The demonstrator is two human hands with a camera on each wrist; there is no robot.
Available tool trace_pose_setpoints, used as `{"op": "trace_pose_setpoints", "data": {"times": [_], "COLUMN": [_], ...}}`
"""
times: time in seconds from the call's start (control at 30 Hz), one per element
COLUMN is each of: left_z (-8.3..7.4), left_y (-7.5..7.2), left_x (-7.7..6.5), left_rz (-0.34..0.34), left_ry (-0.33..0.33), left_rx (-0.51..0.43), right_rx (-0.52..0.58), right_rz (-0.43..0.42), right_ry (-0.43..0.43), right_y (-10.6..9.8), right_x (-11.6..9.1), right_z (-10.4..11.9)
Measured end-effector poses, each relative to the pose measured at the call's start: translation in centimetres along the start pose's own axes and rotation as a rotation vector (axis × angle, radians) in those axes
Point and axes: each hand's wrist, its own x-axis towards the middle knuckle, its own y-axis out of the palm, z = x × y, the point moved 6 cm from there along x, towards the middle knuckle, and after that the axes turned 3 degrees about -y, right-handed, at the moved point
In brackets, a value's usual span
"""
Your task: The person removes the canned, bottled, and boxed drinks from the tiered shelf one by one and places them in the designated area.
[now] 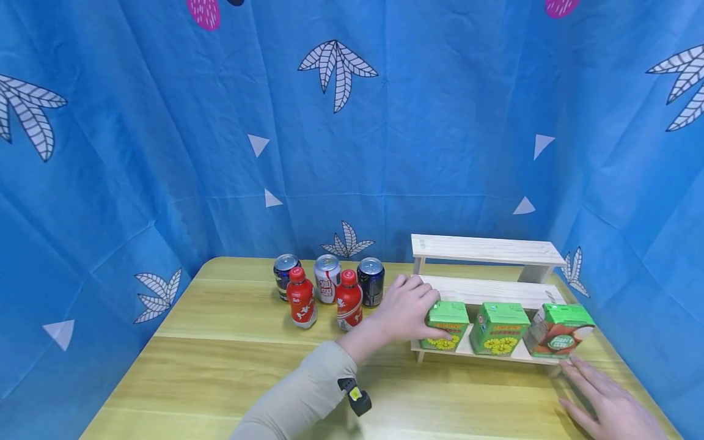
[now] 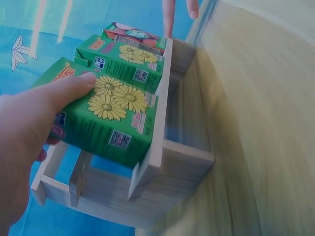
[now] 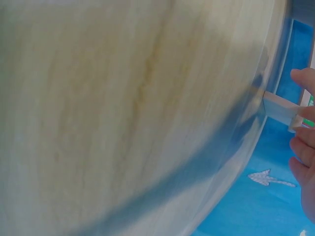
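My left hand (image 1: 404, 310) grips the leftmost green drink carton (image 1: 448, 313) on the lowest step of a pale wooden stepped rack (image 1: 484, 247). In the left wrist view the thumb lies across the front of that carton (image 2: 118, 110), by its yellow flowers; the other fingers are mostly hidden behind it. Beside it stand a matching green carton (image 1: 500, 327) and, at the right end, a green carton with a red-brown front (image 1: 560, 330). My right hand (image 1: 610, 400), fingers extended, has its fingertips at the rack's front right corner; in the right wrist view only part of the hand (image 3: 306, 147) shows.
Left of the rack, two red bottles (image 1: 301, 299) stand in front of three cans: a dark one (image 1: 286, 278), a white one (image 1: 327, 281) and another dark one (image 1: 371, 284). The wooden table (image 1: 220, 366) meets a blue patterned curtain (image 1: 440, 153) behind and at the sides.
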Motion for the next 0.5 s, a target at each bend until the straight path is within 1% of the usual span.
{"op": "trace_pose_setpoints", "data": {"times": [0.27, 0.4, 0.5], "left_z": [-0.4, -0.5, -0.5], "left_y": [-0.3, -0.8, -1.2], "left_x": [-0.2, -0.3, -0.4], "left_rz": [-0.031, -0.059, -0.094], "left_ry": [0.012, 0.017, 0.027], "left_rx": [-0.028, -0.049, -0.056], "right_rx": [0.0, -0.001, -0.006], "right_rz": [-0.026, -0.011, 0.004], "right_ry": [-0.016, -0.008, 0.001], "right_y": [0.0, 0.0, -0.1], "right_x": [-0.2, -0.1, 0.0], "right_z": [0.1, 0.1, 0.1]}}
